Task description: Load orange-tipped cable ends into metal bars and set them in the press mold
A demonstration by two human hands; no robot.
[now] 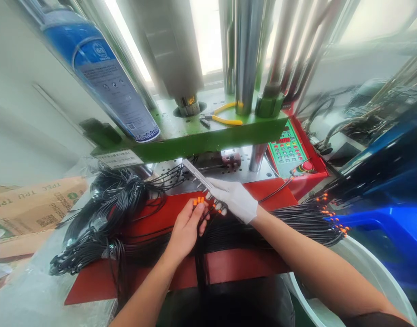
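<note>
My left hand [187,226], bare, pinches a few black cables with orange plug ends [198,201] over the red work surface [228,268]. My right hand [236,200] wears a white glove and grips a long metal strip [195,173] that points up and left, with orange ends showing at its fingers. The two hands almost touch. A bundle of black cables with orange tips [317,218] lies under my right forearm, reaching to the right.
A green press [208,136] with steel columns stands behind, yellow-handled pliers [225,119] on it. A blue spray can [102,77] leans at the left. A control panel [288,150] sits at right, tangled black cables [106,218] and a cardboard box [31,204] at left, a white tub [365,272] and blue crate [395,227] at right.
</note>
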